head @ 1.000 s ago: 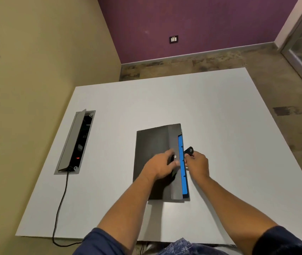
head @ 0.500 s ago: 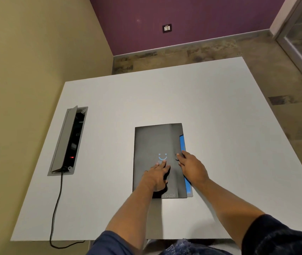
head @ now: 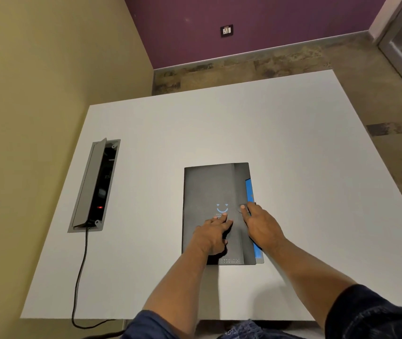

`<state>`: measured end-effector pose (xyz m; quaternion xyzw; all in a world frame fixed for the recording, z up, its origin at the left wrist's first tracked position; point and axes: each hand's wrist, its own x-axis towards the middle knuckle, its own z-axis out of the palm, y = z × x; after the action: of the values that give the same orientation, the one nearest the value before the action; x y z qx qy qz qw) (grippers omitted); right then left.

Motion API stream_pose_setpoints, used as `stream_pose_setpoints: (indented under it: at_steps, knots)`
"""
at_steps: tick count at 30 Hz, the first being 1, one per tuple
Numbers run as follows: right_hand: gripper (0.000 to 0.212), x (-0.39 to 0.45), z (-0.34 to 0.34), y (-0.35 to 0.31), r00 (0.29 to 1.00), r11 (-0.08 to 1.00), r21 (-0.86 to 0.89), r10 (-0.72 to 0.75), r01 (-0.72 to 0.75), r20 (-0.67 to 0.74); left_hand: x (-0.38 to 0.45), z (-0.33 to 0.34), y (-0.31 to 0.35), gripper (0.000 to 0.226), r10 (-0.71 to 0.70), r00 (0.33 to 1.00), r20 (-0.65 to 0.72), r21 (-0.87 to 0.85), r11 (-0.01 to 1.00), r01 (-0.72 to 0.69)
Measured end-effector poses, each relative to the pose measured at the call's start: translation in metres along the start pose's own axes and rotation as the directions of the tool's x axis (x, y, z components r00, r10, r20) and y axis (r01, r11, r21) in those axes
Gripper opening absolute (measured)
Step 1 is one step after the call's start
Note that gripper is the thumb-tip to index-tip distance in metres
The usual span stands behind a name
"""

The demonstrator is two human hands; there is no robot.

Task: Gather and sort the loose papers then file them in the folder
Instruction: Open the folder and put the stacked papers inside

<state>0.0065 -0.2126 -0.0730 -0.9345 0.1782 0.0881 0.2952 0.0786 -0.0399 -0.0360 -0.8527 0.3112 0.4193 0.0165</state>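
Folder position: flat dark grey rectangular folder (head: 209, 189) lies closed on the white rectangular table (head: 293, 167), directly ahead of the person, just in from the near edge. Long axis runs away from the person, near edge to far edge. A pale blue smiley mark (head: 222, 208) is printed on the cover, near its middle. A bright blue strip (head: 249, 189), apparently the inner sheets or a divider, shows along the folder's right side, where the cover flap stops short.

Left hand (head: 213, 232): lies flat on the cover, fingers straight, tips just below the smiley mark. Pressing or resting, nothing grasped.

Right hand (head: 262, 227): rests on the folder's right margin, forefinger stretched out onto the flap edge beside the blue strip. Fingers extended, nothing gripped as far as visible; underside of the palm hidden.

Judgement: no loose papers visible on the table, so filing looks done or nearly so. What is left appears to be pressing the flap shut. The right hand is nearer the open right side and would do that; the left steadies the cover.

Surroundings, relative to the folder: a grey metal cable hatch (head: 94, 184), lid raised, is set in the table well to the left, with a black cord (head: 80, 272) trailing off the near edge. Nothing lies between the hands and the folder.
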Motion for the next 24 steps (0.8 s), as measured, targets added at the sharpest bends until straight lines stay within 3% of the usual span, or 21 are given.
stream_pose_setpoints:
  at_steps: [1, 3, 5, 7, 9, 11, 13, 16, 19, 22, 24]
  knots:
    - [0.035, -0.001, -0.001, 0.001, 0.999, 0.999, -0.014, -0.031, 0.032, 0.023, 0.000, 0.000, 0.000, 0.076, -0.001, 1.000, -0.003, 0.001, 1.000, 0.001]
    - [0.059, 0.000, -0.001, 0.006, 0.989, 0.957, -0.251, -0.147, 0.142, -0.001, 0.000, 0.000, -0.001, 0.075, -0.001, 1.000, -0.006, 0.012, 1.000, 0.001]
    - [0.058, 0.001, -0.001, 0.002, 0.982, 0.924, -0.334, -0.186, 0.185, 0.028, 0.000, 0.000, -0.001, 0.074, 0.001, 1.000, -0.009, 0.013, 1.000, -0.001]
    - [0.054, 0.005, 0.001, 0.004, 0.976, 0.934, -0.290, -0.217, 0.207, -0.006, -0.001, -0.003, -0.003, 0.066, 0.008, 0.998, -0.061, -0.041, 0.999, -0.010]
    - [0.051, 0.002, -0.004, 0.003, 0.991, 0.964, -0.236, -0.135, 0.126, -0.023, -0.006, -0.003, -0.008, 0.049, -0.020, 0.972, -0.235, -0.100, 0.995, -0.004]
    - [0.049, -0.009, -0.007, 0.007, 0.995, 0.989, -0.135, -0.069, 0.058, -0.073, -0.014, 0.003, -0.018, 0.039, -0.136, 0.893, -0.430, -0.145, 0.986, 0.080]
    - [0.052, -0.022, -0.008, 0.012, 0.998, 0.996, -0.079, 0.030, -0.035, -0.060, -0.024, 0.014, -0.030, 0.048, -0.325, 0.812, -0.485, -0.267, 0.939, 0.216]
    - [0.058, -0.033, 0.004, 0.019, 0.990, 0.984, -0.138, 0.101, -0.114, -0.095, -0.034, 0.030, -0.044, 0.072, -0.583, 0.718, -0.379, -0.500, 0.782, 0.372]
    - [0.047, -0.032, 0.012, 0.011, 0.967, 0.978, 0.037, 0.209, -0.205, -0.146, -0.034, 0.039, -0.051, 0.083, -0.631, 0.725, -0.277, -0.707, 0.645, 0.291]
    - [0.046, -0.025, 0.014, -0.001, 0.920, 0.911, 0.254, 0.367, -0.325, -0.139, -0.030, 0.038, -0.055, 0.081, -0.683, 0.705, -0.194, -0.835, 0.492, 0.247]
    - [0.051, -0.019, 0.014, -0.005, 0.891, 0.841, 0.382, 0.445, -0.383, -0.089, -0.026, 0.033, -0.060, 0.061, -0.704, 0.706, -0.079, -0.929, 0.310, 0.205]
